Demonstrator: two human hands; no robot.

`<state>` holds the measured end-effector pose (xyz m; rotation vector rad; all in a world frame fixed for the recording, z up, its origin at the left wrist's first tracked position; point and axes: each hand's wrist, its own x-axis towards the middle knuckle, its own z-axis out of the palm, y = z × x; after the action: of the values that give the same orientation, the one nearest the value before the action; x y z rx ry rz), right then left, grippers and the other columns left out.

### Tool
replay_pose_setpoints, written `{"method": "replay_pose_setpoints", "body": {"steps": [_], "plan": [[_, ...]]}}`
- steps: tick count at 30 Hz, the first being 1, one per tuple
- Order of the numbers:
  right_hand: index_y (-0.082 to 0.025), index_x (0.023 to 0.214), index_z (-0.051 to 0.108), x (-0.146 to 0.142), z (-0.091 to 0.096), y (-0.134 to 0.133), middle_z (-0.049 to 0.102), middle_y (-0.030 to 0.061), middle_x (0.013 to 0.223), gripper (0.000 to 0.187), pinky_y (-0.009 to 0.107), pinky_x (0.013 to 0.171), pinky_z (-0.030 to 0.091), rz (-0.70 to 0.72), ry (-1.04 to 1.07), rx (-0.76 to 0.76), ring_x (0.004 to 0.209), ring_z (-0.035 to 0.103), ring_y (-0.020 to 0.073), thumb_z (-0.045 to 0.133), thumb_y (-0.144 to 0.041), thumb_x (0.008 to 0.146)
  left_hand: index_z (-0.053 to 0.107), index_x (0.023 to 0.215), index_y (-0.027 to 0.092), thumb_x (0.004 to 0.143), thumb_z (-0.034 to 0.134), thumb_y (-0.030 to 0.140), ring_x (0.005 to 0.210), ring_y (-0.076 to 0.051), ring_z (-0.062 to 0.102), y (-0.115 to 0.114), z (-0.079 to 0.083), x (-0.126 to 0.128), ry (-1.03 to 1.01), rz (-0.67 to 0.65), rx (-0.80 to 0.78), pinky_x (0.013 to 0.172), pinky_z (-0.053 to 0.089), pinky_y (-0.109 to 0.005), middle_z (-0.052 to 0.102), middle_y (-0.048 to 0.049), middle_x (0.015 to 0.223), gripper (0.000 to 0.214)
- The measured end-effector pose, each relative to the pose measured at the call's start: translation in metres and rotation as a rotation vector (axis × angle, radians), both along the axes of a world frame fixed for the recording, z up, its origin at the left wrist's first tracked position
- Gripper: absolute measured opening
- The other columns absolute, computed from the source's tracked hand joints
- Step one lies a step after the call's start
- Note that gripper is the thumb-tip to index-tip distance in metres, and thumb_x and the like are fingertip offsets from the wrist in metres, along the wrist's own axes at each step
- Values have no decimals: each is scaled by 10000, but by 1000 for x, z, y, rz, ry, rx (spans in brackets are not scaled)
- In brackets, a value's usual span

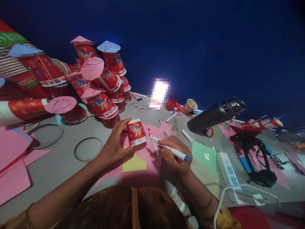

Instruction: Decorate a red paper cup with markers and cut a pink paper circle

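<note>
Surface: grey tabletop (64, 165), littered with cut paper, dimly lit; dark blue backdrop behind.
Near edge: white cable (221, 197) looped at lower right; bare grey at lower left between pink offcuts, the widest open room.
Right hand (175, 156): closed round a marker (170, 149), pinching it between thumb and fingers.
Marker: white barrel, blue end pointing right, tip to the left, just beside the cup's lower rim; no lettering legible.
Left hand (114, 148): curled on a paper cup (136, 132), thumb in front, fingers over top and back.
Paper cup: wide white-banded end down on a pink sheet (152, 159), slightly tilted; red with blue-and-yellow print, writing too small to read.
Close by: yellow paper (133, 163) on the pink sheet, under the left hand; second marker (153, 144), red-tipped, flat between cup and right hand.
Right side: green sheet (205, 156); white power strip (230, 173) with blue sockets, no brand readable; black stand (252, 152) beyond it.
Left side: two wire rings (88, 149), flat on bare grey, apart from each other.
Middle distance: dark flask (214, 116), steel cap toward the right.
Far left: cup pile (102, 86), same red print, many topped with pink or blue paper, crowding that edge.
Far: lone cup (190, 105) near the back edge; bright patch beside it unreadable.
</note>
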<state>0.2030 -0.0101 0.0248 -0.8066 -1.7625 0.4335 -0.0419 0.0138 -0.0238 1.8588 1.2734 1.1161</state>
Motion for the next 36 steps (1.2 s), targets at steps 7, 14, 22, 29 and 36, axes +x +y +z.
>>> {"method": "replay_pose_setpoints", "body": {"steps": [7,14,22,29,36], "plan": [[-232,902,715,-18,-32,-8,733,6,741,81,295,595,569,-159,65,-182,624,693,172,666,-174,932,364,1594,307,794,690,130,1474,-378,490,-1,-5,0,161,-12,144,1226,475,-622,473,-138,1540,882],[-241,959,684,-15,-33,-6,745,15,787,89,307,647,588,-100,-31,-25,684,705,175,656,-157,962,334,1595,297,800,678,90,1428,-371,510,-3,-4,2,221,-58,216,1196,500,-611,472,-149,1514,890],[-241,930,676,-14,-31,-5,742,14,763,98,313,602,581,-111,-81,9,651,703,179,644,-151,954,350,1572,288,809,665,96,1416,-366,513,-4,-2,4,194,-47,216,1181,521,-604,468,-148,1499,848],[-241,909,663,-14,-29,-3,732,0,738,106,287,604,573,-115,-84,30,636,695,164,647,-143,946,349,1569,291,800,678,101,1433,-367,500,-3,-3,3,185,-51,212,1198,503,-613,467,-149,1515,858],[-237,886,679,-14,-30,-4,745,11,742,112,309,614,589,-112,-113,22,645,713,179,636,-146,934,326,1578,318,788,694,97,1441,-375,498,-4,-4,3,193,-66,188,1192,504,-621,463,-143,1538,899]]}}
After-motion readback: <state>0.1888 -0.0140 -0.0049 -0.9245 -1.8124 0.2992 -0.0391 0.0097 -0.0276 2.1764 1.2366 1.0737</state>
